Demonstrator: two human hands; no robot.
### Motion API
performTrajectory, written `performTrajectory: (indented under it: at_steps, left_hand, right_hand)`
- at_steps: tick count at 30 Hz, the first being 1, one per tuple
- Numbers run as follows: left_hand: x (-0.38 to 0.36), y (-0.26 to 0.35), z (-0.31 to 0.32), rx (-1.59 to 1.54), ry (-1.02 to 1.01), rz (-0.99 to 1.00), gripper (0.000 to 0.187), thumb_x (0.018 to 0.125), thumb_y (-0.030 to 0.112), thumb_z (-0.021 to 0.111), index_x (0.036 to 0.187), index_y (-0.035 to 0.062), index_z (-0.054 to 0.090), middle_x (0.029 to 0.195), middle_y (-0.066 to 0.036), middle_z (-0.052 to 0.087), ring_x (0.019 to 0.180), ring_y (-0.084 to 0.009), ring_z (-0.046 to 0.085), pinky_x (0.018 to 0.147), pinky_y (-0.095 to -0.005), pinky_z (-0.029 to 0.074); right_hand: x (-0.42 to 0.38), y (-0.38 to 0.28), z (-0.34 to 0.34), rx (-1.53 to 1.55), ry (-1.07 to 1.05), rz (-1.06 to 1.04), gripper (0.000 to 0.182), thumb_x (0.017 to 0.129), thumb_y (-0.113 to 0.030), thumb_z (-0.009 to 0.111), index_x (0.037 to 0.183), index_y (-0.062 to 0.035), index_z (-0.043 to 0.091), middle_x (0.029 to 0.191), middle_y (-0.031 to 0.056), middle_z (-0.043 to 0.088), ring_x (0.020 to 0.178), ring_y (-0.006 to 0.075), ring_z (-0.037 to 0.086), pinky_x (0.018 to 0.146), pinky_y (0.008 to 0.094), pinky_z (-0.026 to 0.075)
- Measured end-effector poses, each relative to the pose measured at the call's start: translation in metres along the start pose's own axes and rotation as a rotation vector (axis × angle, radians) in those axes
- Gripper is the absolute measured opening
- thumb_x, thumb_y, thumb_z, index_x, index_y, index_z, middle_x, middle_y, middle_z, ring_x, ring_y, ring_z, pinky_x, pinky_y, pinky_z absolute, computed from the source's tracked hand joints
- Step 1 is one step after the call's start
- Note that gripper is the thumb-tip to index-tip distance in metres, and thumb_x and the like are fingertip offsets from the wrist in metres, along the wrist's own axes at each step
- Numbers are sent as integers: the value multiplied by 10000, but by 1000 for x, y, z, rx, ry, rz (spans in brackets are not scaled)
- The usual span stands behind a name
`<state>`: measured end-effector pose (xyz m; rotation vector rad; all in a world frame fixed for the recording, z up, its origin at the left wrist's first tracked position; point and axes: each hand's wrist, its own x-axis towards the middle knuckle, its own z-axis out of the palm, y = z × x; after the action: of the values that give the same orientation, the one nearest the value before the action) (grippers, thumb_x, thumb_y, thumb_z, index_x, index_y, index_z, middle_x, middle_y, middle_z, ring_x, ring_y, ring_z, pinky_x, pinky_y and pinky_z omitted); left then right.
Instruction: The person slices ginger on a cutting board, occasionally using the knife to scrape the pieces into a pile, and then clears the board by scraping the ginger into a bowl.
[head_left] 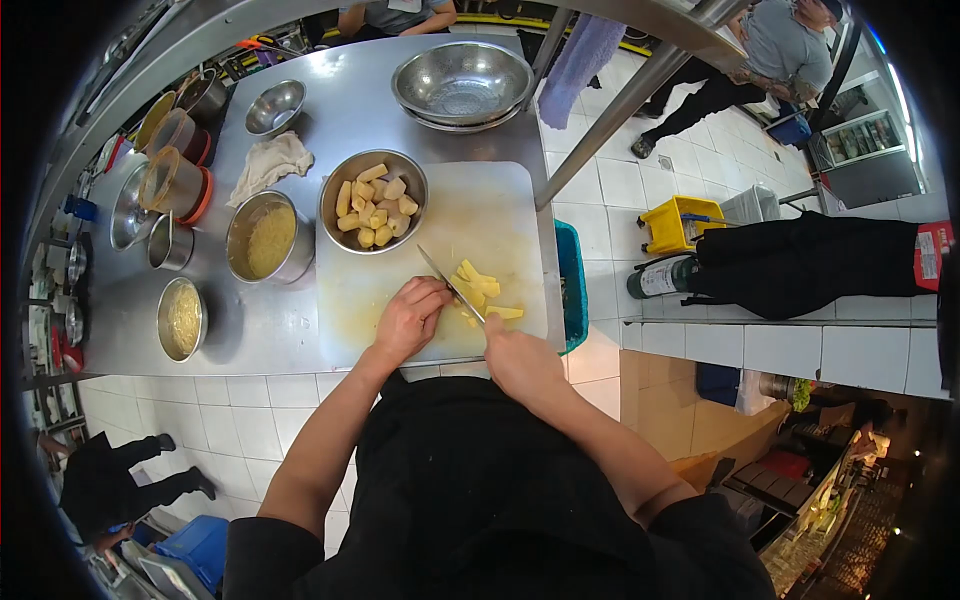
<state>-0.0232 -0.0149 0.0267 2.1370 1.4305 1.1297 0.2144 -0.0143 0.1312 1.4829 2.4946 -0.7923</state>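
Observation:
My right hand is wrapped round the handle of a kitchen knife, its blade slanting up and left over a white cutting board. Bent fingers of my left hand press down close beside the blade; whatever is under them is hidden. Cut yellow sticks of what looks like a peeled root vegetable lie just right of the blade. On the board's upper left stands a steel bowl of peeled, pale yellow chunks.
Left of the board are a steel pot and a small bowl, both holding pale yellow contents. A cloth and stacked steel bowls sit farther back. A teal bin stands right of the table. Other people stand around.

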Motion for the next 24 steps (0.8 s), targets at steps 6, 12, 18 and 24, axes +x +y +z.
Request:
performTrajectory:
  at_steps: [6, 12, 18, 24]
  left_hand:
    - [-1, 2, -1, 1, -2, 12, 279, 852, -93, 747, 1104, 23, 781, 1171, -121, 769, 1129, -352, 722, 975, -442, 613]
    - [-2, 2, 0, 13, -7, -1, 260, 854, -77, 758, 1095, 19, 773, 1170, -117, 777, 1123, -341, 726, 976, -437, 615]
    - [-2, -1, 1, 24, 8, 18, 265, 862, -76, 761, 1109, 20, 775, 1168, -115, 783, 1116, -338, 729, 978, -435, 618]
    - [-3, 3, -1, 29, 5, 27, 287, 850, -81, 766, 1118, 23, 776, 1168, -113, 779, 1115, -336, 728, 987, -434, 616]
  right_hand:
    - [7, 1, -18, 64, 13, -11, 197, 1055, -130, 570, 1162, 34, 549, 813, 292, 759, 781, 514, 765, 730, 653, 589]
    - [13, 1, 7, 25, -5, 9, 228, 1032, -95, 540, 1218, 34, 564, 859, 278, 784, 816, 483, 794, 728, 625, 615]
    - [-3, -2, -21, 56, 1, -3, 190, 1045, -114, 563, 1161, 34, 535, 816, 304, 757, 787, 523, 766, 721, 651, 589]
    - [8, 1, 2, 26, -48, 45, 230, 1031, -90, 538, 1232, 20, 553, 868, 291, 779, 831, 503, 785, 749, 648, 605]
